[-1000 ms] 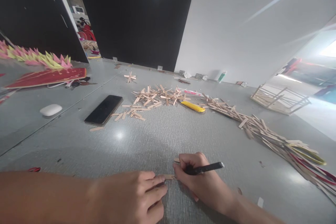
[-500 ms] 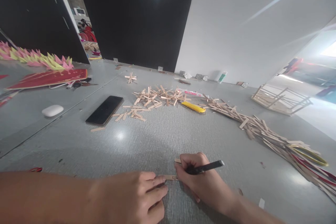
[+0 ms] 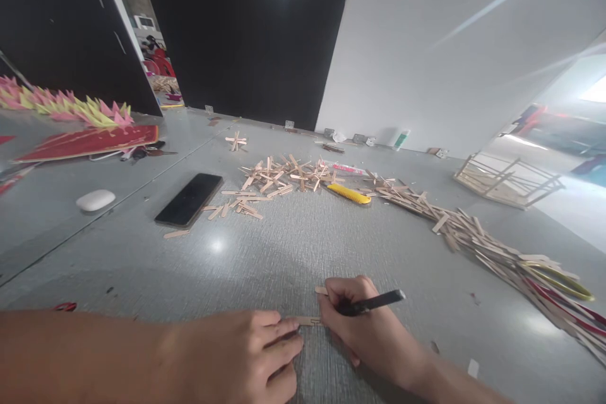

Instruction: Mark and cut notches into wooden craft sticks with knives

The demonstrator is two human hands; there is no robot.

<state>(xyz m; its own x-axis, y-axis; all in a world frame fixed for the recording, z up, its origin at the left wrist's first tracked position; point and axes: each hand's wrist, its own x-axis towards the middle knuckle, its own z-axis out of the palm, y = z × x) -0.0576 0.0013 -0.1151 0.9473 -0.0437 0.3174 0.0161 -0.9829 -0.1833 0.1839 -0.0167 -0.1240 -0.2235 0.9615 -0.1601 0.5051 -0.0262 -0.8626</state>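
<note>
A flat wooden stick (image 3: 310,321) with dark pen lines on it lies on the grey surface at the bottom centre. The fingertips of my left hand (image 3: 255,350) press on its left end; the fingers are stretched out and slightly spread, palm down. My right hand (image 3: 360,322) is closed round a black pen (image 3: 379,300), which slants up to the right. Its fingers cover the pen tip and the stick's right end. Another stick (image 3: 320,290) shows its pale end just beyond my right fingers.
A phone (image 3: 189,199), short sticks (image 3: 284,173) and a yellow cutter (image 3: 349,193) lie further back. Long sticks (image 3: 454,224) spread along the right, beside a yellow-handled tool (image 3: 558,280). A wooden frame (image 3: 509,180) stands at the right. A white case (image 3: 95,200) sits left.
My right hand has shifted very slightly to the right at the fingertips, and a little more of the marked stick shows. My left hand has stayed in place.
</note>
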